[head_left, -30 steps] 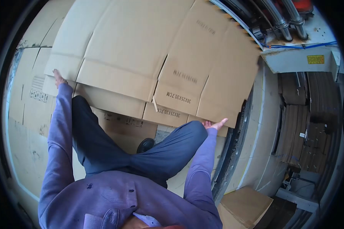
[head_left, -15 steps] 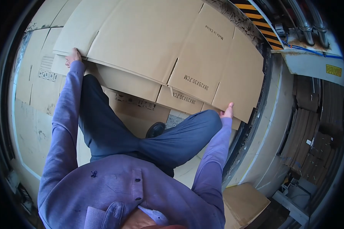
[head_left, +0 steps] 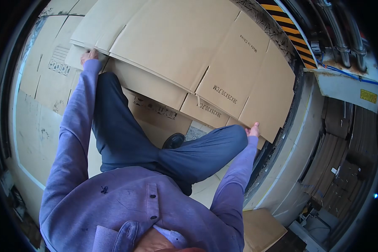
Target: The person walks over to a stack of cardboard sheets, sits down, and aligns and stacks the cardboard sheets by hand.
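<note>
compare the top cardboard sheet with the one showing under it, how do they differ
The top sheet shows a broad face; the lower sheet shows only a strip at the near side. The top sheet bears a visible "Made in China" print; the lower sheet shows only a size print. Both are brown cardboard with size prints starting 38X25X30.7.

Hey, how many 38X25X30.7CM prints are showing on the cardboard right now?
2: one print on the top sheet, the other print on the lower sheet beneath, partly covered. More may be hidden underneath.
</note>
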Demonstrator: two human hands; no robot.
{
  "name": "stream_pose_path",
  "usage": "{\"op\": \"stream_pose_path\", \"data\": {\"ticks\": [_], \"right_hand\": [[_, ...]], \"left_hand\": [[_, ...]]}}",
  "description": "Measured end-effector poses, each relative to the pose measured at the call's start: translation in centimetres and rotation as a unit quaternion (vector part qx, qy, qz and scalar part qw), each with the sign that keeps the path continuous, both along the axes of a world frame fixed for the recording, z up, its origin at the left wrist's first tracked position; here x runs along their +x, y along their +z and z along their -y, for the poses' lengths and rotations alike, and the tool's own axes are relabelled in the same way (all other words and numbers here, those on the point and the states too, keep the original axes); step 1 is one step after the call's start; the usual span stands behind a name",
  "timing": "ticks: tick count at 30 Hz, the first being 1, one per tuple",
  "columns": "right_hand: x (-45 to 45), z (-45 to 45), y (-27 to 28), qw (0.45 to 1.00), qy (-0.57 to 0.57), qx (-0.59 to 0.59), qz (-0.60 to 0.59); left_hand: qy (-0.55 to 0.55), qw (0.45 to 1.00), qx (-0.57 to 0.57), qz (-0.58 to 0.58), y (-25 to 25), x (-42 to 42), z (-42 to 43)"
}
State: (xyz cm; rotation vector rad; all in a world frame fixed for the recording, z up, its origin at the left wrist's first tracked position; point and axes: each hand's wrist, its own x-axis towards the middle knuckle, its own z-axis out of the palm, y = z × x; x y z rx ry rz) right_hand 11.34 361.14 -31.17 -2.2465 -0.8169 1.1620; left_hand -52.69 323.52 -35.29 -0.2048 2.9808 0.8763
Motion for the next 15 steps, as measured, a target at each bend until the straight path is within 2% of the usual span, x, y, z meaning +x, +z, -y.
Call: {"op": "stream_pose_path", "data": {"ticks": [1, 2, 3, 4, 5, 6, 7, 8, 9, 10, 12, 13, 14, 15], "right_hand": [[-0.2, 0.1, 0.4, 0.999, 0.006, 0.002, 0.033], [-0.4, -0.1, 0.7, 0.982, 0.027, 0.015, 0.189], [-0.2, -0.4, 1.0, 0.938, 0.048, 0.024, 0.341], [-0.1, -0.6, 1.1, 0.869, 0.072, 0.032, 0.488], [-0.5, -0.6, 1.6, 0.896, 0.116, 0.156, 0.400], [-1.3, 0.0, 2.6, 0.901, 0.158, 0.273, 0.297], [-2.5, 1.2, 3.9, 0.886, 0.190, 0.380, 0.185], [-6.6, 4.3, 7.4, 0.916, 0.246, 0.304, 0.087], [-11.1, 7.9, 10.2, 0.929, 0.293, 0.224, -0.012], [-12.7, 9.5, 9.7, 0.886, 0.416, 0.204, -0.005], [-15.8, 12.5, 8.2, 0.813, 0.563, 0.147, 0.027], [-16.5, 13.3, 5.7, 0.791, 0.591, 0.146, 0.060], [-16.9, 13.3, 2.3, 0.788, 0.603, 0.081, 0.094], [-18.7, 14.0, 3.5, 0.762, 0.623, 0.082, 0.158]], "left_hand": [[0.048, 0.997, 0.065, 0.013, -0.5, 0.2, 0.4], [0.094, 0.971, 0.207, 0.076, -6.2, -3.3, 2.1], [0.069, 0.979, 0.168, 0.092, -6.2, -3.8, 1.6], [0.047, 0.985, 0.126, 0.111, -5.5, -3.9, 1.6], [0.032, 0.987, 0.084, 0.130, -4.4, -3.7, 1.9], [0.011, 0.981, 0.123, 0.148, -1.8, -3.0, 1.6], [0.060, 0.968, 0.177, 0.167, -0.1, -2.7, 0.5], [0.113, 0.950, 0.228, 0.180, 1.7, -2.5, -0.6], [0.109, 0.947, 0.233, 0.190, 1.9, -3.2, -0.9], [0.102, 0.945, 0.239, 0.201, 1.8, -3.8, -1.0], [0.094, 0.943, 0.235, 0.218, 2.6, -3.8, -1.7], [0.078, 0.951, 0.221, 0.200, 2.7, -3.4, -1.9], [0.064, 0.960, 0.208, 0.179, 2.8, -3.3, -1.8], [0.051, 0.967, 0.194, 0.155, 2.8, -3.6, -1.5]]}}
